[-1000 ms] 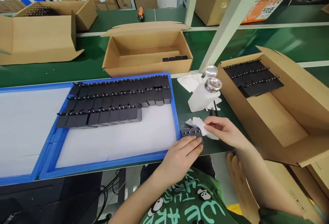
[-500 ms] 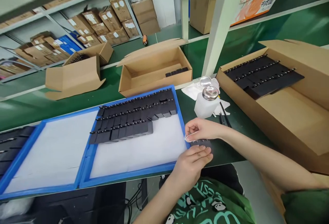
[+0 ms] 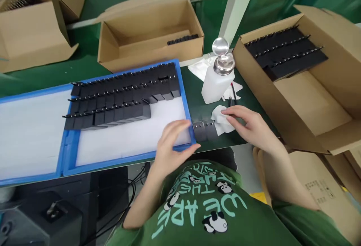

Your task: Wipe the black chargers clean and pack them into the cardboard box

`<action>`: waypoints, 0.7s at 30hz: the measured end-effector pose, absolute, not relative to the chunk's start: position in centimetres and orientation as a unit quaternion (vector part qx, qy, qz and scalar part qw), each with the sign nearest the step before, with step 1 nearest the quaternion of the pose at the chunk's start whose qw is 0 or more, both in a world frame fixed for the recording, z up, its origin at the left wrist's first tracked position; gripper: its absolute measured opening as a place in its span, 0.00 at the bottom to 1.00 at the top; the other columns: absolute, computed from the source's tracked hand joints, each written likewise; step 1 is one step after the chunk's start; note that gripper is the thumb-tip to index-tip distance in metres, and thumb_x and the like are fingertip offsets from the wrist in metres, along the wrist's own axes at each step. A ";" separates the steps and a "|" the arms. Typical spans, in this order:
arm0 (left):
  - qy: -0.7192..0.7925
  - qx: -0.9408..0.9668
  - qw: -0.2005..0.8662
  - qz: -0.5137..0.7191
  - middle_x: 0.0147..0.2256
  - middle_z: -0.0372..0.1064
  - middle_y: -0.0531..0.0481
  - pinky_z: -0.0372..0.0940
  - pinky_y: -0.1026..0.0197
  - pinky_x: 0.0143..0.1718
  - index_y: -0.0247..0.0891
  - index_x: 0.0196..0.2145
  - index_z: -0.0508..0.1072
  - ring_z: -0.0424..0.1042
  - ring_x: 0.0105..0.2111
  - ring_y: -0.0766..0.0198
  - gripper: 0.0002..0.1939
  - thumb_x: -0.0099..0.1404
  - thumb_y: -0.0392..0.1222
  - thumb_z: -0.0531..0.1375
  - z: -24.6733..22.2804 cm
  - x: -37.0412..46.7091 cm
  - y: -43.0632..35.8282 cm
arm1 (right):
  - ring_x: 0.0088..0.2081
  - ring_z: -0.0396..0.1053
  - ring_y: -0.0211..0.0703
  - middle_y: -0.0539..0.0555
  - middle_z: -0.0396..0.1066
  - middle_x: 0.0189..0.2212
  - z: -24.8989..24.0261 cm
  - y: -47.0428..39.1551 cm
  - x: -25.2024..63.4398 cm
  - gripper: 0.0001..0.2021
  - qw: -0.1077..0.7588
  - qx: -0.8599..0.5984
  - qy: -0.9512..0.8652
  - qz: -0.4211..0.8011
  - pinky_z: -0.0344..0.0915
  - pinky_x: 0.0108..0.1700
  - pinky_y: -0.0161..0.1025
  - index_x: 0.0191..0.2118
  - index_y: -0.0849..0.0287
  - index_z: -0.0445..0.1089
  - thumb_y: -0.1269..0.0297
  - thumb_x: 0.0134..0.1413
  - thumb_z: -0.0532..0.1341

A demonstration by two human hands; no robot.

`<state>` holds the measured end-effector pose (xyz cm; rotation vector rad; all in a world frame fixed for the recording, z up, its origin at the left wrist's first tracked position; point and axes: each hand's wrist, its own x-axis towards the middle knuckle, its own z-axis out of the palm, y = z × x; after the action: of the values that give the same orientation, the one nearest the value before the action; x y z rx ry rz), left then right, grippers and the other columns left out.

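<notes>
My right hand point(image 3: 251, 125) pinches a white wipe point(image 3: 221, 120) at its edge. The wipe lies partly over a short row of black blocks point(image 3: 205, 131) with small shiny studs, beside the blue tray. My left hand point(image 3: 175, 146) is held with thumb and fingers apart over the right front rim of the blue-framed tray point(image 3: 184, 105), just left of that row and holding nothing. Rows of similar black blocks point(image 3: 121, 95) fill the back and left of the tray. A white pump bottle point(image 3: 216, 84) with its metal lid raised stands behind the wipe.
Dark tweezers point(image 3: 233, 97) and white paper point(image 3: 199, 69) lie by the bottle. An open carton point(image 3: 313, 114) with black blocks stands at right, another point(image 3: 126, 56) behind the tray. A green-grey post point(image 3: 235, 11) rises between them. A second blue-framed tray point(image 3: 31, 133) adjoins at left.
My left hand has lifted off the short row of blocks and moved left, opening. My right hand has moved right with the wipe. The view has tipped downward.
</notes>
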<state>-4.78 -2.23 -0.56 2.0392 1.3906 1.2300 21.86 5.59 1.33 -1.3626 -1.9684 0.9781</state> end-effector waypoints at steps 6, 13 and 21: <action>0.549 0.734 0.286 0.280 0.60 0.67 0.45 0.62 0.46 0.62 0.50 0.67 0.55 0.63 0.61 0.51 0.45 0.59 0.45 0.72 -0.8 -5.3 -1.3 | 0.40 0.74 0.44 0.58 0.72 0.50 0.1 -1.2 20.0 0.22 0.295 -0.541 -0.759 0.210 0.75 0.41 0.42 0.60 0.53 0.65 0.58 0.62 0.64; 0.558 0.725 0.310 0.258 0.59 0.70 0.50 0.52 0.40 0.68 0.55 0.69 0.47 0.61 0.63 0.52 0.47 0.63 0.39 0.69 -0.9 -4.8 -1.1 | 0.35 0.71 0.44 0.63 0.68 0.50 -2.6 -2.6 14.9 0.39 0.311 -0.573 -0.720 0.237 0.74 0.33 0.44 0.65 0.58 0.52 0.45 0.56 0.66; 0.536 0.730 0.357 0.228 0.64 0.65 0.49 0.40 0.35 0.71 0.55 0.71 0.37 0.55 0.68 0.52 0.50 0.64 0.32 0.63 -0.7 -5.3 -1.0 | 0.38 0.75 0.50 0.64 0.71 0.48 -1.5 -1.1 13.0 0.38 0.198 -0.606 -0.770 0.041 0.64 0.21 0.37 0.61 0.61 0.59 0.35 0.57 0.58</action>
<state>-5.30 -1.00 -0.74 1.8847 1.3838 0.5899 12.96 -1.13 -1.52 -1.6941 -2.1533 0.1139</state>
